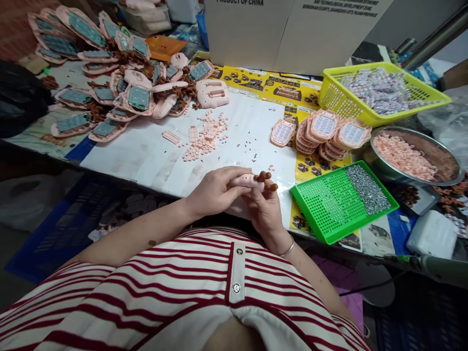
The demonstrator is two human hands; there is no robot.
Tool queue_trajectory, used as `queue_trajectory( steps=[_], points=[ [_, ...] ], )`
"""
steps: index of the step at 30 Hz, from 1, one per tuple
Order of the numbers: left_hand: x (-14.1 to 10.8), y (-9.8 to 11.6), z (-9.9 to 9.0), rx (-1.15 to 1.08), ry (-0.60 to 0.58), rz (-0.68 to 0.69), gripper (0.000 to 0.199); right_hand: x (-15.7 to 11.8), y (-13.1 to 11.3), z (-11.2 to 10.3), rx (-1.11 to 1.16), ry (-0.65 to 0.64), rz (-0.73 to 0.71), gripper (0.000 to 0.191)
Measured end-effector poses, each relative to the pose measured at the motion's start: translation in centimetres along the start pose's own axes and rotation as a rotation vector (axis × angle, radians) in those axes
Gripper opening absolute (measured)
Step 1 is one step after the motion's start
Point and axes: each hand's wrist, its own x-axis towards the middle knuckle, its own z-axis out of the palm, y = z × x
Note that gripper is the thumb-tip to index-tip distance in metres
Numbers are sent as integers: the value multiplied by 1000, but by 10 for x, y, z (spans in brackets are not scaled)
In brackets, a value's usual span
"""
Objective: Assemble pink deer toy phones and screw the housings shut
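White paper [139, 161] lies beside yellow printed sheets [252, 80], a big box [248, 39] standing behind. The yellow basket [334, 95] holds small wrapped pieces [380, 90]; the metal bowl [444, 163], pink bits [404, 156]; the green tray [325, 204], silvery bits [367, 190] (screws, perhaps). Left hand [214, 192] and right hand [266, 212] together grasp a pink toy [246, 181] with brown antlers [263, 176] at the paper's front edge

Held pink casing [245, 182]: smooth plastic. Green tray [320, 210]: glossy plastic. Bowl [446, 163]: shiny metal. Striped shirt [197, 282]: matt cloth.
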Motion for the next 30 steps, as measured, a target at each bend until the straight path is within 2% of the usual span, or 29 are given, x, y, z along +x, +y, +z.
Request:
queue_trajectory(
  steps=[2,5,8,10,13,18,21,26,30],
  points=[
    [-3,-7,0,49,-62,-25,26,1,-8,-13,-95,4,-25,46],
    [-6,-12,2,180,-127,34,23,1,-26,-27,-415,-8,-227,48],
    [-6,-12,7,271,-144,90,22,-1,-42,-32,-778,-118,-374,23],
    [-5,-12,10,308,-156,107,24,-3,-47,-32,-873,-157,-400,12],
    [-5,-10,13,336,-162,125,25,-6,-44,-31,-880,-155,-407,8],
    [-2,-7,16,334,-116,99,21,-7,-36,-34,-779,-46,-390,6],
    [2,-9,15,323,-159,58,22,-4,-37,-35,-745,-47,-335,7],
    [-3,-26,3,226,-119,22,35,-3,-37,-41,-689,-56,-259,8],
    [-14,-37,-7,112,-121,35,32,-5,-34,-46,-664,-43,-235,11]
  ],
)
